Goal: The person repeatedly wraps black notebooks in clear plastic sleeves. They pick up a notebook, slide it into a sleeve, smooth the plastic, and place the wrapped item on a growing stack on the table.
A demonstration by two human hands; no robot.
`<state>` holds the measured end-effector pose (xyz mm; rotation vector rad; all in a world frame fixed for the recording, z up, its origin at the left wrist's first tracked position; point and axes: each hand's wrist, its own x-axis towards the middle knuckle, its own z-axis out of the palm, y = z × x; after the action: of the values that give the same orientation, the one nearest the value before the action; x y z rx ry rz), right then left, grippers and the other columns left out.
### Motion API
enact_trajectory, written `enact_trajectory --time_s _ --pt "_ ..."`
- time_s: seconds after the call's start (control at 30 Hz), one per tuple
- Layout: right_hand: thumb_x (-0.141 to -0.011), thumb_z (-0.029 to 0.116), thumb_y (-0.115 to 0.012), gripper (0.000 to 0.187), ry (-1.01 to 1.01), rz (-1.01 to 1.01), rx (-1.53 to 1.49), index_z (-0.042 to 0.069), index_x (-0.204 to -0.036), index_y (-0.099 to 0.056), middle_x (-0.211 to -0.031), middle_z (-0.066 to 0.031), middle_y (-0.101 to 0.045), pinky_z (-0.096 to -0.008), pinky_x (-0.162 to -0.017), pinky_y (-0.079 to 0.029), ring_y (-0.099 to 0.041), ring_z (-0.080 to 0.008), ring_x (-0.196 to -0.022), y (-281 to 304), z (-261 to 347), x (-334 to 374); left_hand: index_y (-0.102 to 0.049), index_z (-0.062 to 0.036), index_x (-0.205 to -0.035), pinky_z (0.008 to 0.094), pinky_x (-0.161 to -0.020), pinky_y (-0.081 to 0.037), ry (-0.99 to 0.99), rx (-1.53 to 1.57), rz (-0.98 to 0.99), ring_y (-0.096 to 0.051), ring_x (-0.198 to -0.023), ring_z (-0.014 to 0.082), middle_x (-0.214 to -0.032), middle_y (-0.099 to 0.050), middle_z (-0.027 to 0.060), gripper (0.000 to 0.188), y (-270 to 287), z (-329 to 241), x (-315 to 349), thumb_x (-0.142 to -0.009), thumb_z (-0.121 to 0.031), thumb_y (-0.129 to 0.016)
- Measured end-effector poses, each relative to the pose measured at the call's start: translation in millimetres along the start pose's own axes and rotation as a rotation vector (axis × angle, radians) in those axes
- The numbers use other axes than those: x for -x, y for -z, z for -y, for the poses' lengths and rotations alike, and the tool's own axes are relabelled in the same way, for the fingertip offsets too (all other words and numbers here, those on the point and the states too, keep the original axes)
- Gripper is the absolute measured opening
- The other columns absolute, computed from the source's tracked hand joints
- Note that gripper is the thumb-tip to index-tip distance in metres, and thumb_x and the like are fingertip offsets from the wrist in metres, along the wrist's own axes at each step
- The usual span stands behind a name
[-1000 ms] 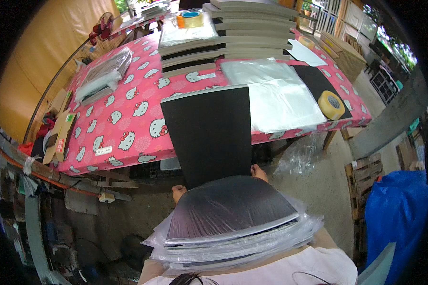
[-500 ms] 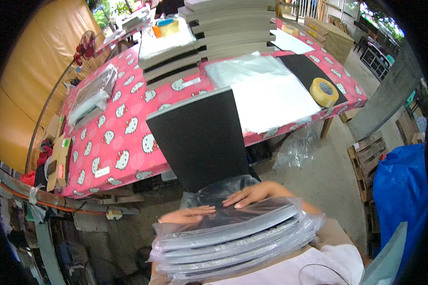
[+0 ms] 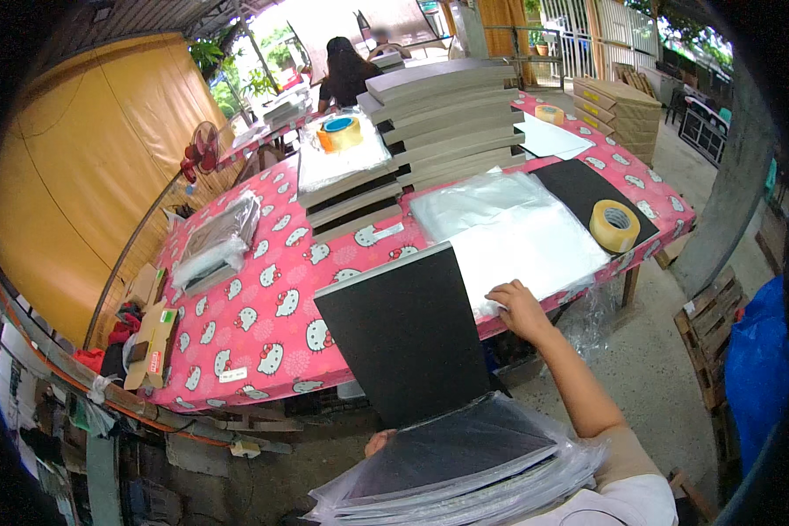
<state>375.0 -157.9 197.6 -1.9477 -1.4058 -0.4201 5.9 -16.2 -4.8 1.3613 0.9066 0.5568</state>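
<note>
My right hand (image 3: 521, 312) reaches to the table's near edge. Its bent fingers pinch the near left corner of a white sheet (image 3: 535, 254), which lies against a pile of clear plastic bags (image 3: 465, 203). On my lap rests a stack of plastic-wrapped boards (image 3: 456, 465). From its far end a black board (image 3: 403, 337) with a grey top edge slants up past the table's edge. My left hand (image 3: 379, 442) is low at the left side of the black board and the wrapped stack, mostly hidden behind them, so its grip does not show.
A pink patterned table (image 3: 272, 307) bears tall stacks of grey boards (image 3: 456, 131), a tape roll (image 3: 614, 225) on a black sheet (image 3: 579, 188), more tape (image 3: 339, 133) and a plastic-wrapped bundle (image 3: 217, 243). Pallets (image 3: 714, 337) and a blue tarp (image 3: 757, 351) stand right. People sit beyond.
My right hand has left the wrapped stack and moved up and right to the white sheet. My left hand has slid off the top of the stack to its left side. The view has tilted up.
</note>
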Motion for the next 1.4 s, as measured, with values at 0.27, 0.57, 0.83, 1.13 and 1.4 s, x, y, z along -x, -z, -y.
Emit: enact_trajectory --time_s 0.27,0.57,0.83,1.13,1.4 --pt "-0.067 0.012 -0.059 0.007 -0.305 0.047 -0.141 0.005 -0.066 -0.061 -0.070 -0.0046 -0.059 -0.0312 -0.055 -0.042 -0.052 -0.0160 -0.063 -35 -61 -6 -0.059 0.0027 -0.087 0.0255 -0.066 -0.044 0.044 -0.043 0.016 -0.055 -0.070 0.0146 -0.080 -0.060 0.0085 0.029 -5 -23 0 -0.084 -0.023 -0.045" --pt "-0.075 0.009 -0.058 0.015 -0.887 -0.102 -1.093 -0.003 -0.085 -0.057 -0.071 -0.0068 -0.058 -0.0216 -0.051 -0.043 -0.052 -0.0112 -0.057 -29 -78 -16 -0.058 0.0024 -0.088 0.0252 -0.063 -0.043 -0.034 0.202 0.009 -0.053 -0.068 0.0127 -0.078 -0.059 0.0062 0.025 17 39 -18 -0.083 -0.020 -0.049" --pt "-0.079 0.005 -0.051 0.017 -1.053 -0.411 -1.486 0.000 -0.096 -0.051 -0.069 -0.0053 -0.055 -0.0229 -0.048 -0.043 -0.051 -0.0117 -0.056 -24 -98 -11 -0.058 0.0024 -0.087 0.0241 -0.066 -0.042 0.136 0.145 0.025 -0.053 -0.071 0.0123 -0.079 -0.059 0.0058 0.022 4 2 -10 -0.083 -0.017 -0.049" --pt "-0.082 0.004 -0.045 0.011 -0.222 -1.003 -0.645 0.002 -0.093 -0.049 -0.072 -0.0024 -0.049 -0.0204 -0.054 -0.040 -0.043 -0.0069 -0.058 95 -33 -107 -0.055 0.0025 -0.082 0.0236 -0.063 -0.042 -0.479 0.027 -0.126 -0.052 -0.068 0.0120 -0.074 -0.057 0.0054 0.012 34 -156 -39 -0.078 -0.008 -0.051" --pt "-0.073 -0.002 -0.054 0.021 0.393 -0.016 -0.736 0.004 -0.093 -0.055 -0.083 -0.0077 -0.057 -0.0261 -0.062 -0.043 -0.055 -0.0208 -0.069 40 175 -73 -0.048 -0.0010 -0.106 0.0314 -0.085 -0.037 -1.111 -0.364 0.442 -0.049 -0.098 0.0195 -0.104 -0.053 0.0083 0.051 -85 -343 -5 -0.062 -0.016 -0.070"
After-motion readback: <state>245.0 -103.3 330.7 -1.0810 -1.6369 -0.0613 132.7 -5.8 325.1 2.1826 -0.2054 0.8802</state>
